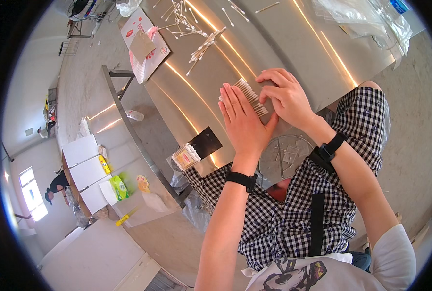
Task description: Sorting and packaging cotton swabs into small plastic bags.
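A row of cotton swabs (251,98), laid side by side, lies on the metal table in front of me. My left hand (245,121) rests flat across the row's left part, fingers stretched out together, hiding many of the swabs. At the row's right end is my right hand (288,99), its fingers bent and apart, with nothing visible in them. Farther off sits a loose bunch of cotton swabs (207,44), and beyond it a scattered heap of swabs (182,22). By the near left edge, a filled pack of swabs (186,156) lies against a black card (207,143).
On the metal table (293,48) are a printed sheet (160,50) with a brown cardboard piece (141,46), and clear plastic bags (354,22) at far right. A second table at left holds white boxes (84,169), a yellow bottle (104,164) and a green packet (119,187).
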{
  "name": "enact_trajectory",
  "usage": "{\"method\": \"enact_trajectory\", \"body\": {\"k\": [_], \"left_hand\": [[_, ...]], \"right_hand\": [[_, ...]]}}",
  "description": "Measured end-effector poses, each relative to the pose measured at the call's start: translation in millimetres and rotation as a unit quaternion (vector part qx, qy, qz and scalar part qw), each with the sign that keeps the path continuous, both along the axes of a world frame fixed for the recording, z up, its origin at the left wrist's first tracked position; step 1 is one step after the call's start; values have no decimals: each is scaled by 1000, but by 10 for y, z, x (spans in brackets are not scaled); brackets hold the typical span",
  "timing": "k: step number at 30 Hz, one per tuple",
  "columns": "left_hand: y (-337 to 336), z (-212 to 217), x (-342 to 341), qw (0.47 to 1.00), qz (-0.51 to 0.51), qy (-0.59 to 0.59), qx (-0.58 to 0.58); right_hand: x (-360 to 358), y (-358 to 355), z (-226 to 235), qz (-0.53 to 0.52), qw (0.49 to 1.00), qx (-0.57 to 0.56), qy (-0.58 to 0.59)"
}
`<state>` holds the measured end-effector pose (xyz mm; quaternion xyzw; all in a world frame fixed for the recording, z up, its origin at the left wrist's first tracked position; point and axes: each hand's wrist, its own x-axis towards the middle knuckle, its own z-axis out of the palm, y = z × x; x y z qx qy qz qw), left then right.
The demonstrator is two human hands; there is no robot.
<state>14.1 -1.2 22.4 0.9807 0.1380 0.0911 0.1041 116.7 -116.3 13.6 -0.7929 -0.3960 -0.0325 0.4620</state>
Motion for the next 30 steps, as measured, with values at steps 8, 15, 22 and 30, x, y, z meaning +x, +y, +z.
{"method": "enact_trajectory", "body": {"k": [8, 15, 22, 30], "left_hand": [[32, 1, -26, 1000, 1, -1, -5], [-22, 28, 6, 1000, -7, 5, -7], [-10, 18, -2, 1000, -6, 13, 3], [-6, 22, 1, 1000, -10, 20, 13]], "right_hand": [[-17, 45, -25, -4, 1000, 15, 8], [8, -48, 7, 21, 999, 35, 33], [-7, -21, 0, 24, 998, 42, 35], [-4, -26, 6, 21, 999, 36, 27]]}}
